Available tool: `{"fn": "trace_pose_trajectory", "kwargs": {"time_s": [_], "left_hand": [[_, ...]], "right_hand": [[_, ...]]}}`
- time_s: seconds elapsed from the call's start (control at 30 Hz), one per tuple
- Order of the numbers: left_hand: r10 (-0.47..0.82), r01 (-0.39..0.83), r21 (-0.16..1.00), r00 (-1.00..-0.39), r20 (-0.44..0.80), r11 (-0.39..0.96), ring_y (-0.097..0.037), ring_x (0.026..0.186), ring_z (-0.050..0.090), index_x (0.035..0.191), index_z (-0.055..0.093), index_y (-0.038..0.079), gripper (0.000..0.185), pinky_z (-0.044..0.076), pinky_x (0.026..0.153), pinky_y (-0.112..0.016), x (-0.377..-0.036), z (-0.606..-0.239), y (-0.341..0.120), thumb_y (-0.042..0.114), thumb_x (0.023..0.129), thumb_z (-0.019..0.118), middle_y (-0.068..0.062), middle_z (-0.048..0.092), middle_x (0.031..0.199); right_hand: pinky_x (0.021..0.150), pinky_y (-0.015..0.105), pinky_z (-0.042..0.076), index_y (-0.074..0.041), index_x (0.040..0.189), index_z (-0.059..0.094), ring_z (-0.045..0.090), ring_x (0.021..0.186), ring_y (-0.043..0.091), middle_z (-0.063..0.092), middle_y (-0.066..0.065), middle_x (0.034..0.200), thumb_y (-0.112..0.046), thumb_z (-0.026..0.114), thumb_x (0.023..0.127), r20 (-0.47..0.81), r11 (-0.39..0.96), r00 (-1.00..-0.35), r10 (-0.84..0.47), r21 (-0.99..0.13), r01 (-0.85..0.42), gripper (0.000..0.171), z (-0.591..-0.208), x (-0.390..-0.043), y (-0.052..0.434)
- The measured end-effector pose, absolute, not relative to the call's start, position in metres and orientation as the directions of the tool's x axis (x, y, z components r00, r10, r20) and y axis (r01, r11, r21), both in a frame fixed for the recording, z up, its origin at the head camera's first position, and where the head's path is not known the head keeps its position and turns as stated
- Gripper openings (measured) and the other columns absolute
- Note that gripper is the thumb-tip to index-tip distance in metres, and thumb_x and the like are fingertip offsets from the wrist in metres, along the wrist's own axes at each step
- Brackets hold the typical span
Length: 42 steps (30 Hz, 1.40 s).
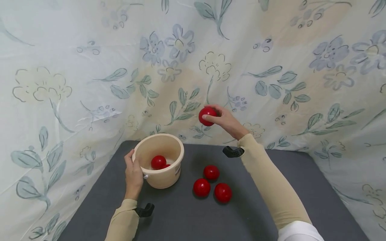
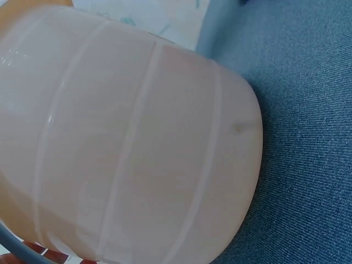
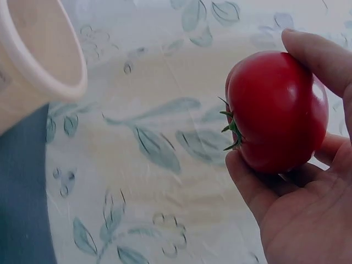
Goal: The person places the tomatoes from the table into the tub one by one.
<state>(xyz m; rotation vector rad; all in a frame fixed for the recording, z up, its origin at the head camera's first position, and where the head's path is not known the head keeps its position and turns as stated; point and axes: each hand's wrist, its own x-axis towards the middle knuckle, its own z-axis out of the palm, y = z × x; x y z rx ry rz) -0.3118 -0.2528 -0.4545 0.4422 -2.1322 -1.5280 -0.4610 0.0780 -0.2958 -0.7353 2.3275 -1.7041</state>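
My right hand (image 1: 221,118) holds a red tomato (image 1: 206,116) in the air above the table, up and to the right of a cream bucket (image 1: 159,160). In the right wrist view the tomato (image 3: 275,110) sits between thumb and fingers, its green stem facing left. My left hand (image 1: 133,174) grips the bucket's left side near its rim. Two tomatoes (image 1: 158,162) lie inside the bucket. Three more tomatoes (image 1: 211,172) (image 1: 201,187) (image 1: 223,192) lie on the grey table (image 1: 187,217) to the bucket's right. The left wrist view is filled by the bucket wall (image 2: 126,137).
A floral cloth (image 1: 75,83) hangs as a backdrop behind and on both sides of the table. Bare grey tabletop lies in front of the bucket and the loose tomatoes, and to the right.
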Motion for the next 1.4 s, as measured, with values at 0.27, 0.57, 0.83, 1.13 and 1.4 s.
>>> {"fn": "trace_pose_trajectory", "kwargs": {"time_s": [0.27, 0.57, 0.83, 1.13, 1.4], "left_hand": [[-0.522, -0.015, 0.95, -0.838, 0.158, 0.311, -0.044, 0.138, 0.048, 0.157, 0.025, 0.021, 0.054, 0.036, 0.113, -0.065, -0.309, -0.458, -0.255, 0.041, 0.107, 0.026, -0.017, 0.035, 0.163], [-0.52, -0.008, 0.95, -0.838, 0.164, 0.312, -0.043, 0.133, 0.053, 0.158, 0.025, 0.022, 0.054, 0.041, 0.109, -0.064, -0.31, -0.462, -0.254, 0.041, 0.107, 0.024, -0.018, 0.038, 0.161], [-0.519, -0.009, 0.947, -0.838, 0.167, 0.32, -0.044, 0.135, 0.052, 0.157, 0.026, 0.022, 0.055, 0.04, 0.111, -0.065, -0.313, -0.46, -0.253, 0.043, 0.107, 0.025, -0.019, 0.038, 0.161], [-0.514, -0.01, 0.948, -0.842, 0.165, 0.319, -0.043, 0.134, 0.052, 0.157, 0.025, 0.022, 0.055, 0.04, 0.111, -0.064, -0.313, -0.456, -0.252, 0.044, 0.107, 0.027, -0.018, 0.038, 0.161], [-0.506, -0.012, 0.949, -0.848, 0.158, 0.316, -0.041, 0.137, 0.05, 0.158, 0.024, 0.022, 0.055, 0.04, 0.111, -0.063, -0.313, -0.453, -0.253, 0.044, 0.107, 0.025, -0.016, 0.036, 0.162]], "right_hand": [[0.104, 0.051, 0.052, -0.022, 0.145, 0.05, 0.051, 0.13, 0.027, 0.055, 0.003, 0.142, -0.036, 0.075, 0.088, 0.157, 0.222, -0.825, -0.542, -0.92, -0.322, 0.063, -0.305, -0.459, 0.03], [0.1, 0.042, 0.055, -0.027, 0.144, 0.051, 0.054, 0.127, 0.025, 0.057, 0.001, 0.141, -0.042, 0.078, 0.085, 0.113, 0.265, -0.81, -0.576, -0.912, -0.315, 0.067, -0.323, -0.45, -0.017], [0.101, 0.041, 0.055, -0.02, 0.146, 0.05, 0.056, 0.125, 0.026, 0.059, 0.005, 0.139, -0.037, 0.074, 0.088, 0.101, 0.263, -0.768, -0.632, -0.905, -0.335, 0.065, -0.341, -0.443, -0.043], [0.098, 0.038, 0.055, -0.024, 0.146, 0.049, 0.055, 0.124, 0.023, 0.058, 0.003, 0.14, -0.039, 0.075, 0.087, 0.054, 0.343, -0.755, -0.654, -0.868, -0.359, 0.067, -0.359, -0.435, -0.062], [0.099, 0.041, 0.056, -0.023, 0.147, 0.048, 0.055, 0.127, 0.026, 0.055, 0.005, 0.145, -0.035, 0.077, 0.085, 0.007, 0.399, -0.741, -0.672, -0.839, -0.37, 0.07, -0.367, -0.433, -0.072]]}}
